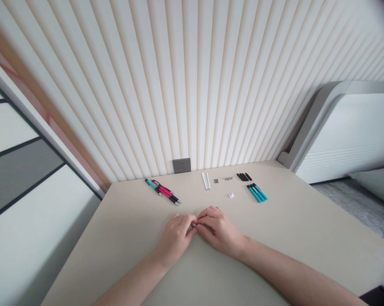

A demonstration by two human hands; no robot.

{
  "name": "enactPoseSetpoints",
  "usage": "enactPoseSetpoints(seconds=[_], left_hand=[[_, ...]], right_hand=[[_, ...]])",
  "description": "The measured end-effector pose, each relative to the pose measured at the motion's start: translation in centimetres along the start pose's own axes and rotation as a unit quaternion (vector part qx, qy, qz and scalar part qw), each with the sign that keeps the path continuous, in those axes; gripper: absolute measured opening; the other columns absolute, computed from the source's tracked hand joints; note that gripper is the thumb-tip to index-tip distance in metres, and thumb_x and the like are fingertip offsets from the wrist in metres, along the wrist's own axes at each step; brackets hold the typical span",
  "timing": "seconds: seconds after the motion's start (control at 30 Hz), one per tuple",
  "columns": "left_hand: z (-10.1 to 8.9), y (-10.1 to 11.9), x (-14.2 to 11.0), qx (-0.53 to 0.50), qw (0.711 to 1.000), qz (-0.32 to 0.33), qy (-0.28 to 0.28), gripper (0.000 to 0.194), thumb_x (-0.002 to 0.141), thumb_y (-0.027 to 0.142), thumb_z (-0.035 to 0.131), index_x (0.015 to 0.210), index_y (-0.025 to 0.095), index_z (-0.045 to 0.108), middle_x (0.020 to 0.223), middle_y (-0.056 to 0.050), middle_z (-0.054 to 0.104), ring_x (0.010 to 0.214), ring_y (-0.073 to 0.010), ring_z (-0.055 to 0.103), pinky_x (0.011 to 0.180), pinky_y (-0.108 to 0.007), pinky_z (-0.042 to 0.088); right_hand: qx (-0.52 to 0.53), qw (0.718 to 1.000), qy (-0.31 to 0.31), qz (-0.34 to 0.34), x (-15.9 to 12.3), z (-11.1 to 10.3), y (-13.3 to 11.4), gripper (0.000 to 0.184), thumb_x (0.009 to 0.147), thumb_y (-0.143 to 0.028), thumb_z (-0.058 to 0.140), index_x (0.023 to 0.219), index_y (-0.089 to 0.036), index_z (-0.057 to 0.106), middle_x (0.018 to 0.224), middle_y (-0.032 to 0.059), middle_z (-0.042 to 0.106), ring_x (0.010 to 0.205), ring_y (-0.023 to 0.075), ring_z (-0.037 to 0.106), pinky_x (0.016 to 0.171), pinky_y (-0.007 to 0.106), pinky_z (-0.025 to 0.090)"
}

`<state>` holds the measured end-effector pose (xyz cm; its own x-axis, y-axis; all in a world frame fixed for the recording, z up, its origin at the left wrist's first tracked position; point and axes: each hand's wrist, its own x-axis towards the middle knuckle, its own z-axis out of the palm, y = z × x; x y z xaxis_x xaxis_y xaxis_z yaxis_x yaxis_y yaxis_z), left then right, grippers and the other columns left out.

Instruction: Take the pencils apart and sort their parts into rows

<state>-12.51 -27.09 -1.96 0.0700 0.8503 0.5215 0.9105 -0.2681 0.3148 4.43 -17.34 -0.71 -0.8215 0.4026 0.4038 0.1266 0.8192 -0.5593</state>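
Observation:
Over the middle of the beige table (131, 238), my left hand (178, 233) and my right hand (220, 231) meet at the fingertips. Both are closed in a pinch around something small that the fingers mostly cover; its kind cannot be made out. Beyond my left hand lie assembled pens (166, 192), pink and black, with a turquoise pen (153, 186) beside them. Past my right hand are several turquoise pen barrels (257, 193), black grip pieces (244, 177), thin white refills (206, 181), springs (228, 178), small white parts (231, 195) and tiny grey metal parts (216, 181).
A ribbed cream wall panel (185, 85) rises behind the table, with a dark socket (181, 165) low on it. To the right stands a grey-white headboard (354, 131) with a bed (348, 199). At the left is a white and grey cabinet (29, 204).

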Motion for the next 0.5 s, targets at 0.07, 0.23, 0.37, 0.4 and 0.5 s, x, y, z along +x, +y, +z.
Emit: enactPoseSetpoints(seconds=[0.07, 0.23, 0.37, 0.4, 0.5], left_hand=[[-0.08, 0.07, -0.04, -0.004, 1.000, 0.009, 0.005, 0.011, 0.092, 0.016, 0.059, 0.092, 0.022, 0.050, 0.077, 0.003, 0.066, 0.065, -0.0155, 0.062, 0.072, -0.032, 0.045], [-0.19, 0.13, -0.18, 0.001, 1.000, 0.028, 0.005, 0.018, 0.088, 0.011, 0.062, 0.093, 0.022, 0.048, 0.076, 0.003, 0.065, 0.067, -0.0165, 0.063, 0.072, -0.032, 0.044], [-0.15, 0.14, -0.27, 0.007, 1.000, 0.028, -0.003, 0.019, 0.087, 0.013, 0.065, 0.092, 0.022, 0.048, 0.070, 0.004, 0.062, 0.067, -0.0174, 0.062, 0.068, -0.031, 0.042], [-0.14, 0.14, -0.25, 0.007, 1.000, 0.026, -0.004, 0.019, 0.087, 0.014, 0.066, 0.092, 0.022, 0.049, 0.070, 0.004, 0.061, 0.067, -0.0176, 0.062, 0.067, -0.031, 0.042], [-0.16, 0.17, -0.14, 0.013, 1.000, 0.019, -0.015, 0.018, 0.088, 0.018, 0.066, 0.091, 0.022, 0.049, 0.073, 0.003, 0.062, 0.069, -0.0184, 0.062, 0.068, -0.032, 0.042]], right_hand=[[0.008, 1.000, 0.008, 0.013, -0.04, 0.20, -0.29, 0.011, 0.091, -0.018, 0.059, 0.093, -0.023, 0.069, 0.094, 0.0027, 0.068, 0.089, 0.0181, 0.059, 0.084, 0.034, 0.043], [0.023, 0.999, 0.010, 0.034, -0.04, 0.20, -0.74, 0.007, 0.086, -0.017, 0.065, 0.087, -0.023, 0.070, 0.090, 0.0018, 0.069, 0.087, 0.0182, 0.061, 0.084, 0.034, 0.042], [0.050, 0.997, 0.011, 0.055, 0.01, 0.18, -0.60, 0.009, 0.081, -0.013, 0.069, 0.079, -0.022, 0.067, 0.086, 0.0006, 0.069, 0.086, 0.0174, 0.061, 0.084, 0.032, 0.042], [0.057, 0.996, 0.011, 0.061, 0.04, 0.24, -0.47, 0.010, 0.080, -0.013, 0.069, 0.077, -0.022, 0.066, 0.085, 0.0002, 0.068, 0.085, 0.0170, 0.061, 0.084, 0.031, 0.043], [0.071, 0.994, -0.002, 0.079, 0.18, 0.49, -0.11, 0.015, 0.081, -0.011, 0.067, 0.071, -0.021, 0.063, 0.078, -0.0009, 0.067, 0.080, 0.0153, 0.060, 0.078, 0.028, 0.043]])
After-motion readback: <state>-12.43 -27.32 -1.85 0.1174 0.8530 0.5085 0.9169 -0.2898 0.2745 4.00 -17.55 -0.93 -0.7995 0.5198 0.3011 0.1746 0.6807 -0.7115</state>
